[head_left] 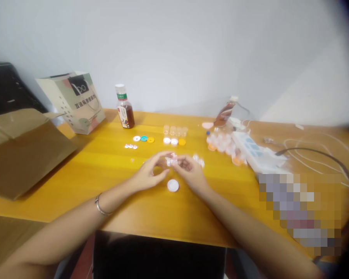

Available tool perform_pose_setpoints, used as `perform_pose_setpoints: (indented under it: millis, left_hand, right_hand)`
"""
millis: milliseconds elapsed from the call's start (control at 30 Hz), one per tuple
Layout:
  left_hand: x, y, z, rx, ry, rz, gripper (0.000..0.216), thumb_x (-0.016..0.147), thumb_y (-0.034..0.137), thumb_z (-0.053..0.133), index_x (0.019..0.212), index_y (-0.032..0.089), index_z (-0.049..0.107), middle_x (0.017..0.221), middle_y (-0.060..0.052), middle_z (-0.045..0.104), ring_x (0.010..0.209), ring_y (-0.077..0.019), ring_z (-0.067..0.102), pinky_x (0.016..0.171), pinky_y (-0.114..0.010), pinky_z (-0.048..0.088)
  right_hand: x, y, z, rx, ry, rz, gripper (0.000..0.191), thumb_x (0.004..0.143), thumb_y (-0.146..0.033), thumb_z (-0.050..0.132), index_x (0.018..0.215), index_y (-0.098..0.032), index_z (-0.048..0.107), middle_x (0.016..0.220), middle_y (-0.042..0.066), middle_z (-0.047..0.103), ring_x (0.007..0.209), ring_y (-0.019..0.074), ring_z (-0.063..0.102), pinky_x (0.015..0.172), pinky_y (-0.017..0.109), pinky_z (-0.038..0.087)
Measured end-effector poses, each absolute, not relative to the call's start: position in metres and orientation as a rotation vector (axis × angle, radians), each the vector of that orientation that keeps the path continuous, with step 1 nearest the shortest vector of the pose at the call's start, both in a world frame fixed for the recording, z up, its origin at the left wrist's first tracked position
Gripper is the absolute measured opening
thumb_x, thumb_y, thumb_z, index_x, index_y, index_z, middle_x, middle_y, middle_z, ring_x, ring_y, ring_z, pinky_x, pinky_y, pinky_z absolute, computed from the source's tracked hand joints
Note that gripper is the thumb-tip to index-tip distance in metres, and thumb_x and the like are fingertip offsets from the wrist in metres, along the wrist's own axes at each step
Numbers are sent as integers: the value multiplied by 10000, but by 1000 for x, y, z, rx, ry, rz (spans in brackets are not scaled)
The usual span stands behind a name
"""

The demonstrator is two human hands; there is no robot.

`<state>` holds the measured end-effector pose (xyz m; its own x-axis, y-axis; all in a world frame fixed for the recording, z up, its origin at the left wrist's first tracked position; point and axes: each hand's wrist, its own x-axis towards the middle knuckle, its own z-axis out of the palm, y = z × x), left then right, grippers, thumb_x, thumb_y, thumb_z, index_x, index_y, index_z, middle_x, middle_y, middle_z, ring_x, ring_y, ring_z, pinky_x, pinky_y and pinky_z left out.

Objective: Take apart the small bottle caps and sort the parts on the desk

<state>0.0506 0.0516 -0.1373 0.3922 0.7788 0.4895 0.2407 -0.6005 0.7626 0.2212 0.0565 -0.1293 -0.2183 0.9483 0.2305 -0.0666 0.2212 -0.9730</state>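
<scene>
Plastic piece [171, 161], clear and blurred, between both sets of fingertips, above the yellow-brown tabletop [113, 178]. Too small and smeared to read a long axis. Lies directly left of the right hand [177, 162], apparently pinched there between thumb and forefinger; right hand the nearer. Left hand [166, 162] curved round from the other side, forefinger reaching close to the far edge, thumb held away; cannot tell whether touching or just short.

Nearer the body: round white lid [173, 186], flat on the wood, just below the gap between the thumbs, apparently untouched. More clear pieces [198, 160] just beyond the right hand's outer side; easily brushed by the knuckles, at a guess.

Farther out, straight ahead: row of two white caps [170, 142] and a yellow cap [181, 142], with clear little cups [176, 131] lined up behind. Ahead and left: white, teal and yellow rings [144, 138] side by side, with three small white pieces [131, 146] in front.

To the right, bunched jumble of small containers [222, 142], contents hard to make out. Beyond: dark drink bottle [127, 115] upright at left, second bottle [224, 113] tilted at right. Far left, paper bag [85, 110] and cardboard box [26, 151], both well apart from the hands.
</scene>
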Motion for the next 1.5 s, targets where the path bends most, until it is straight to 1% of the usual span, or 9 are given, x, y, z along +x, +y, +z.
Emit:
perform_pose_setpoints:
  millis: [100,200,400,567,733,967,1200,1367,1500]
  left_hand:
    - [51,50,-137,2272,876,1278,337,812,188,552,1147,190,516,1070,-85,603,905,-148,599,821,-303,504]
    - [52,50,-138,2452,894,1377,268,842,176,510,1108,175,549,1000,-73,643,895,-140,616,817,-289,514]
    - [55,50,-142,2558,955,1498,250,832,167,529,1081,154,552,978,-81,659,886,-149,631,802,-278,529]
    - [56,49,-140,2658,972,1420,246,854,168,491,1095,153,534,996,-89,651,889,-156,627,806,-293,526]
    - [55,49,-141,2639,997,1456,266,861,172,483,1125,156,518,977,-84,663,827,-141,643,771,-263,532]
    - [56,50,-143,2620,1066,1259,213,877,189,453,1067,159,544,935,-72,665,810,-142,635,729,-264,525]
    - [51,49,-134,2768,999,1122,201,899,193,399,1006,140,560,869,-80,643,780,-148,613,706,-281,510]
    - [46,48,-131,3018,966,987,223,902,171,376,1018,146,566,807,-68,634,732,-148,596,686,-288,488]
    - [44,50,-129,2848,1048,1036,202,894,234,409,898,140,588,750,-54,622,666,-124,580,640,-250,477]
  right_hand:
    - [222,57,-130,-898,-1446,1279,181,696,-338,652,763,-190,574,670,-14,608,613,102,550,639,253,456]
    - [222,56,-130,-930,-1441,1292,197,728,-373,611,734,-188,543,622,-21,590,571,99,532,599,245,440]
    - [219,54,-129,-984,-1508,1015,186,735,-345,590,678,-191,503,617,-19,555,586,110,509,596,244,412]
    - [216,51,-125,-1036,-1466,1025,190,756,-356,552,682,-198,476,586,-22,533,554,115,497,576,254,419]
    - [218,46,-122,-1025,-1623,690,124,772,-300,527,695,-209,495,639,0,562,600,128,498,623,273,425]
    - [218,55,-130,-1070,-1513,1029,160,752,-306,540,666,-198,460,578,-27,522,563,117,503,581,249,409]
    - [219,52,-129,-1067,-1656,831,134,758,-297,520,669,-204,483,603,-18,524,556,115,474,548,239,388]
    - [217,53,-131,-1115,-1590,952,133,755,-279,508,659,-203,456,583,-24,517,562,119,500,564,244,406]
    - [224,59,-127,-1109,-1618,729,129,760,-291,516,676,-201,479,615,-18,531,564,115,480,562,243,400]
